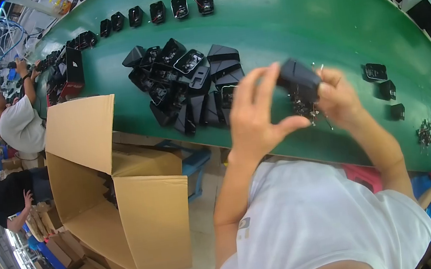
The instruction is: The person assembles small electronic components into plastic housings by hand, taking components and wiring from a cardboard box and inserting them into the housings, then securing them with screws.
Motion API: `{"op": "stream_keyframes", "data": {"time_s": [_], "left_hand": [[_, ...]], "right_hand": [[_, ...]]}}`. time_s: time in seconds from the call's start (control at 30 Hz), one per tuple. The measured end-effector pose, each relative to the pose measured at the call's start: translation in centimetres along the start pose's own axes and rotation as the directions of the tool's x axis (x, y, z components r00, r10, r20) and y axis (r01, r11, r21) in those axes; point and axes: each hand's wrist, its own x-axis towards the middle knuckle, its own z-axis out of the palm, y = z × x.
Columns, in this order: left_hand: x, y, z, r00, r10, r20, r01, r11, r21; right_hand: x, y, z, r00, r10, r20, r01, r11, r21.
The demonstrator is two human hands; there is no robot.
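Above the near part of the green table I hold a black plastic housing [299,79], tilted and slightly blurred. My right hand [338,97] grips its right end, fingers bent around the edge. My left hand [256,113] is at the other side, fingers stretched and thumb wide apart; its fingertips come up to the housing's left edge, and I cannot tell whether they touch it. Under the housing, partly hidden by it, lies a small pile of metal bits [303,104]. Left of my left hand is a heap of similar black housings [176,82], some showing their open insides.
A row of black housings [157,12] runs along the table's [275,12] far side. Several more [376,72] stand at the right, near piles of small parts [425,132]. An open cardboard box [153,219] stands at the left. Other people [21,124] work nearby.
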Motion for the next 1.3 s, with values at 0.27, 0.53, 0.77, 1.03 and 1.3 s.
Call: {"op": "stream_keyframes", "data": {"time_s": [0.27, 0.53, 0.77, 1.03, 1.3], "left_hand": [[-3.3, -2.5, -2.7, 0.956, -0.268, 0.119, 0.161, 0.82, 0.55], [-3.8, -3.0, -1.7, 0.936, -0.32, 0.144, 0.195, 0.816, 0.544], [-4.2, -3.5, -0.4, 0.913, -0.372, 0.169, 0.223, 0.801, 0.555], [-2.3, -3.9, 1.3, 0.922, -0.257, 0.29, 0.072, 0.848, 0.525], [-0.4, -3.7, 3.6, 0.891, -0.224, 0.395, -0.027, 0.842, 0.538]], "right_hand": [[18.6, -3.4, -4.5, 0.869, -0.367, 0.331, 0.323, -0.086, -0.942], [25.2, -0.2, -6.2, 0.911, -0.329, 0.248, 0.192, -0.194, -0.962], [14.5, -6.7, -6.2, 0.927, -0.202, 0.317, 0.307, -0.083, -0.948], [-3.0, -4.9, -6.6, 0.999, -0.039, -0.038, -0.033, 0.119, -0.992], [-4.5, -1.8, -7.5, 0.956, -0.188, -0.225, -0.149, 0.349, -0.925]]}}
